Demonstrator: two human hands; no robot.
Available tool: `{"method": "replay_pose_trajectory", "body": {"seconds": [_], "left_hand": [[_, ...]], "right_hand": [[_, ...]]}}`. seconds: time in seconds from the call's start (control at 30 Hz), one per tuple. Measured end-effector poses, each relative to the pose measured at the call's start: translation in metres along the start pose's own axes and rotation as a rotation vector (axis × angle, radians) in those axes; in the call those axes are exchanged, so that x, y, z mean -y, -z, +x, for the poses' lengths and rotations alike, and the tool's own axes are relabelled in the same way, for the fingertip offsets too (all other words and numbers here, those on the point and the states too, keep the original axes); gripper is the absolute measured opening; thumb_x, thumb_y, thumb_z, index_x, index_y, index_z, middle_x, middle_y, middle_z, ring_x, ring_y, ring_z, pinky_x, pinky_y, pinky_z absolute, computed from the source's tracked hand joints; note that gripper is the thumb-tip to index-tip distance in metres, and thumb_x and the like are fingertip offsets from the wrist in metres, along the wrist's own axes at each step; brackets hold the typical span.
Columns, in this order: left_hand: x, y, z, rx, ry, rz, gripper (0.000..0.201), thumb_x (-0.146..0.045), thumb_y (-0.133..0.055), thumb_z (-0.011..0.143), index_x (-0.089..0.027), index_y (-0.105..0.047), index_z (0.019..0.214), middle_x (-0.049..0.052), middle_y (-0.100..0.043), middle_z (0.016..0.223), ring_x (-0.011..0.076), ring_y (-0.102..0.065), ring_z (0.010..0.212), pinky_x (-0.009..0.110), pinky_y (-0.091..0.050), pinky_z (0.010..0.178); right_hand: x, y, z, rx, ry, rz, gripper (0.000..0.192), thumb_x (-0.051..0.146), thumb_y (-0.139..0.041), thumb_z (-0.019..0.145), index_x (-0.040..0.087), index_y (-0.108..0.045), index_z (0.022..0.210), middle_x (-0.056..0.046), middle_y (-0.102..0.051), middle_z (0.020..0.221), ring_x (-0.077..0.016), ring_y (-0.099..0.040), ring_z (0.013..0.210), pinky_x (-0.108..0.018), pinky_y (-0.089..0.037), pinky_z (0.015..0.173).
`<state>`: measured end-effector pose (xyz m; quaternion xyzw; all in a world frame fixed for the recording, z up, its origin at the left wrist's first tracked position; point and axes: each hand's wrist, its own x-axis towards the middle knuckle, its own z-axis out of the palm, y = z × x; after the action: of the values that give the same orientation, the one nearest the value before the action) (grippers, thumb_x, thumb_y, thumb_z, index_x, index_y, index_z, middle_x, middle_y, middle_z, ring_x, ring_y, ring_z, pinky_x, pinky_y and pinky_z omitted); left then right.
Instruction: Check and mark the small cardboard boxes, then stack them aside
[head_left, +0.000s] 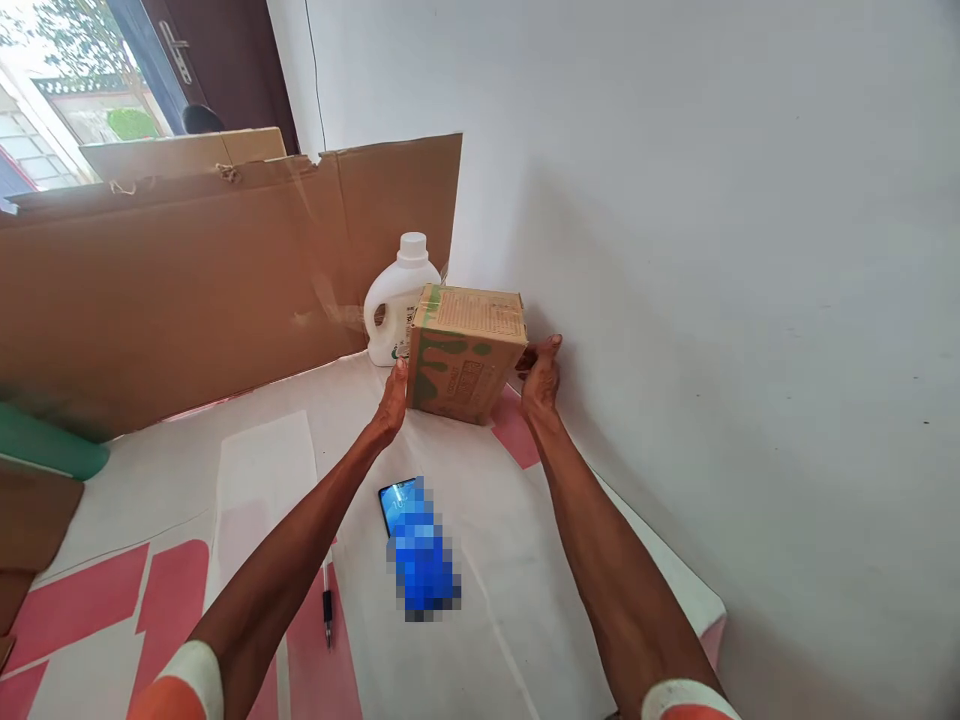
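Observation:
A brown cardboard box with green print is between my two hands, slightly tilted on or just above the table; I cannot tell which. My left hand presses against its left side, with the thumb up and the other fingers mostly hidden. At the box's right side is my right hand, thumb raised, with some fingertips hidden behind the box. A white plastic jug with a handle and a screw cap stands behind the box and is partly covered by it.
A phone, its lit screen mostly pixelated, lies on the pink and white tabletop. Near my left forearm is a pen. A large cardboard panel stands along the back, and a white wall borders the right. A green object sits far left.

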<state>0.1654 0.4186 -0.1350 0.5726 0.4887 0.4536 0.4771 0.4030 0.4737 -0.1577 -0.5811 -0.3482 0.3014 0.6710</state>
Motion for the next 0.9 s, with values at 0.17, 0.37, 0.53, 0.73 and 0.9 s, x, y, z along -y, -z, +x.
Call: {"method": "replay_pose_trajectory", "body": {"seconds": [0.17, 0.37, 0.53, 0.73, 0.9], "left_hand": [[-0.010, -0.002, -0.021, 0.088, -0.022, -0.043, 0.085, -0.083, -0.024, 0.099, -0.033, -0.034, 0.167, 0.004, -0.035, 0.175, 0.0316, -0.025, 0.165, 0.052, -0.025, 0.133], [-0.056, 0.040, -0.102, -0.017, -0.191, 0.106, 0.078, -0.075, -0.032, 0.103, -0.032, -0.032, 0.168, 0.003, -0.022, 0.180, 0.0289, -0.012, 0.168, 0.050, -0.011, 0.137], [-0.076, 0.091, -0.230, -0.408, -0.241, 0.239, 0.073, -0.075, -0.033, 0.103, -0.035, -0.039, 0.164, 0.007, -0.039, 0.171, 0.0314, -0.030, 0.161, 0.053, -0.026, 0.132], [-0.064, 0.144, -0.378, -0.884, -0.104, 0.372, 0.068, -0.076, -0.040, 0.101, -0.031, -0.052, 0.152, 0.011, -0.056, 0.150, 0.0333, -0.048, 0.145, 0.054, -0.042, 0.120], [-0.024, 0.163, -0.452, -0.956, 0.019, 0.301, 0.066, -0.076, -0.042, 0.100, -0.028, -0.058, 0.142, 0.012, -0.064, 0.139, 0.0340, -0.056, 0.137, 0.054, -0.049, 0.113]], "right_hand": [[0.009, -0.017, -0.044, 0.368, -0.098, 0.378, 0.092, 0.103, -0.032, 0.078, 0.029, -0.078, 0.107, -0.009, -0.079, 0.111, -0.0290, -0.069, 0.121, -0.045, -0.059, 0.096], [0.090, -0.020, -0.108, 0.483, 0.041, 0.480, 0.077, 0.093, -0.039, 0.090, 0.032, -0.075, 0.122, -0.003, -0.077, 0.130, -0.0268, -0.059, 0.141, -0.046, -0.051, 0.115], [0.142, -0.049, -0.215, 0.590, 0.072, 0.445, 0.077, 0.082, -0.032, 0.096, 0.029, -0.068, 0.138, -0.006, -0.074, 0.134, -0.0301, -0.059, 0.141, -0.052, -0.051, 0.115], [0.141, -0.083, -0.375, 0.953, -0.120, 0.461, 0.076, 0.082, -0.031, 0.098, 0.033, -0.064, 0.146, -0.003, -0.075, 0.135, -0.0271, -0.055, 0.145, -0.049, -0.049, 0.120], [0.113, -0.068, -0.452, 1.169, -0.219, 0.410, 0.075, 0.082, -0.027, 0.102, 0.039, -0.052, 0.158, 0.000, -0.067, 0.149, -0.0245, -0.045, 0.154, -0.050, -0.041, 0.127]]}}
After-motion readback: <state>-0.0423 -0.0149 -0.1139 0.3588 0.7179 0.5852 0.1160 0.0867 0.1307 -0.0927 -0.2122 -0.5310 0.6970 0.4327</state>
